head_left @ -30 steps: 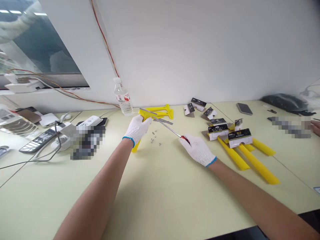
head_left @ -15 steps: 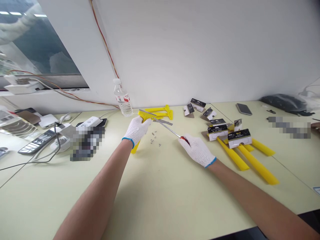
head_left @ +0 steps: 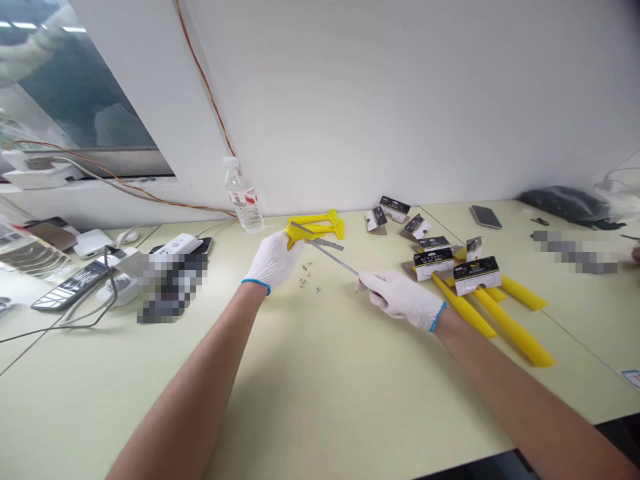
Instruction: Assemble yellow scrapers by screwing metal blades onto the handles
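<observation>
My left hand (head_left: 275,259), in a white knit glove with a blue cuff, is closed around a yellow scraper (head_left: 296,233) whose thin metal blade shows along its head. In my gloved right hand (head_left: 400,297) is a screwdriver (head_left: 334,258); its long shaft reaches left to the scraper's head, and the fingers cover most of its handle. Whether the tip sits in a screw is too small to tell. Loose screws (head_left: 303,283) lie on the table below the shaft. Just behind the head are more yellow scrapers (head_left: 320,219) and loose grey blades (head_left: 330,244).
To the right lie several yellow scrapers (head_left: 517,327) with black-and-white cards (head_left: 477,275). Folded cards (head_left: 395,208) and a phone (head_left: 485,217) are near the wall. A water bottle (head_left: 244,200) stands behind my left hand; a power strip (head_left: 177,248) and cables lie left.
My left hand has turned the scraper, so its handle no longer shows below the hand. My right hand has rolled over the screwdriver handle, and its wrist has shifted slightly right.
</observation>
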`<state>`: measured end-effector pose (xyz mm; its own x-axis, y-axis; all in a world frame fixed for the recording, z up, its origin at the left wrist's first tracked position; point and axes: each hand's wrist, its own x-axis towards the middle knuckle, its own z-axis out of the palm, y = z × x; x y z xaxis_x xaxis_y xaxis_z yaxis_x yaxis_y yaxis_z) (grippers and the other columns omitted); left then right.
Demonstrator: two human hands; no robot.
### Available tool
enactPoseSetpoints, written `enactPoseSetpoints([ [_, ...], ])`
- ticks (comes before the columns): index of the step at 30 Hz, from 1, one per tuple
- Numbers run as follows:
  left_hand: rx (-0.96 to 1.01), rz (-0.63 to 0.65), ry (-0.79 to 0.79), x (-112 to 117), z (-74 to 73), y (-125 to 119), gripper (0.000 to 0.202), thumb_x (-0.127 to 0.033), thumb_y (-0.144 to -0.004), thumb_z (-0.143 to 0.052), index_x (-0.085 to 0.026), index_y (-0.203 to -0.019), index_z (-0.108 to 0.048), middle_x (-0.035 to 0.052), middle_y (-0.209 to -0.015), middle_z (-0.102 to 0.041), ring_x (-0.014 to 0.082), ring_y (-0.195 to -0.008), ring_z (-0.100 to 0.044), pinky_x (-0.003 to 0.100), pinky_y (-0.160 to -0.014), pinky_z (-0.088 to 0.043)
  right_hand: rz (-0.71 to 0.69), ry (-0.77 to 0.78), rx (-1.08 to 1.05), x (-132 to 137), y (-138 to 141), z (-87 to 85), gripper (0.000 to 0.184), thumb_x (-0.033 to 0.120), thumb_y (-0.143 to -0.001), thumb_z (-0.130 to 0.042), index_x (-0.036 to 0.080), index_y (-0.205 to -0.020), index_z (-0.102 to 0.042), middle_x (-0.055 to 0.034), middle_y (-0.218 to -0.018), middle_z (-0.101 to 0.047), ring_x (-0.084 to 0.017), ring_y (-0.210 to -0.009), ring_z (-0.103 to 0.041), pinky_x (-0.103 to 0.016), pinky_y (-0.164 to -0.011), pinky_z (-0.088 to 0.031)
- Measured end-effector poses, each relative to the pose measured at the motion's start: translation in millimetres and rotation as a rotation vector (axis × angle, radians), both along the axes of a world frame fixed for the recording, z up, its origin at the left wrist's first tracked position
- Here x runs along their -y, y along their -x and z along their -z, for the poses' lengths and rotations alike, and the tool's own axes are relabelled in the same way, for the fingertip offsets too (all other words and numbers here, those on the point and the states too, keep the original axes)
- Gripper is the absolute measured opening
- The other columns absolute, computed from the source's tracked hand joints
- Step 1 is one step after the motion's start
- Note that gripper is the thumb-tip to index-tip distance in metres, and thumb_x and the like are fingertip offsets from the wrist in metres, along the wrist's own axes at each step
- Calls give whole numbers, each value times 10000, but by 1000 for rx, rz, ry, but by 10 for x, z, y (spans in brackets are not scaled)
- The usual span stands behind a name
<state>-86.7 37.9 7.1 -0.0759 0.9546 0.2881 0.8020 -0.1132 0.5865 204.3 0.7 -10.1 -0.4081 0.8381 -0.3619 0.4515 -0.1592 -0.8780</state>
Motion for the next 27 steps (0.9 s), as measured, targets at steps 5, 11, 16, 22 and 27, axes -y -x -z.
enactPoseSetpoints([
  [5, -51, -49, -30, -56, 19, 68, 260, -417, -922, -544, -201, -778, -555, 34, -730, -634, 166, -648, -545, 259, -608, -348, 75, -69, 87, -32, 57, -93, 481, 570, -915, -637, 125, -983, -465, -15, -741, -461, -36, -531, -288, -177, -498, -203],
  [11, -74, -157, -42, -87, 66, 122, 263, -417, -933, -535, -196, -815, -614, 63, -773, -654, 192, -674, -559, 271, -616, -345, 180, -620, 309, 17, 302, -123, 395, 453, -1034, -487, 77, -923, -535, -137, -896, -551, -95, -748, -459, -195, -613, -288],
  [16, -91, -171, -28, -84, 49, 92, 276, -441, -945, -535, -199, -858, -637, 80, -811, -669, 217, -707, -579, 280, -622, -347, -74, -265, 181, 50, 221, -158, 564, 655, -1001, -466, 103, -911, -537, -78, -762, -533, -40, -522, -306, -186, -476, -259],
  [22, -124, -139, -22, -59, 35, 11, 242, -401, -968, -530, -203, -861, -619, 99, -849, -683, 219, -722, -584, 284, -648, -335, 189, -770, 244, -14, 129, 31, 480, 652, -894, -535, 188, -814, -629, -135, -805, -587, -93, -747, -605, -131, -542, -364],
  [27, -147, -146, 4, -34, 52, -16, 230, -379, -979, -513, -199, -895, -630, 127, -877, -697, 238, -757, -610, 287, -642, -329, 4, -661, 223, 29, 97, 65, 587, 710, -915, -386, 197, -840, -662, -134, -802, -631, -157, -830, -668, -184, -554, -372],
])
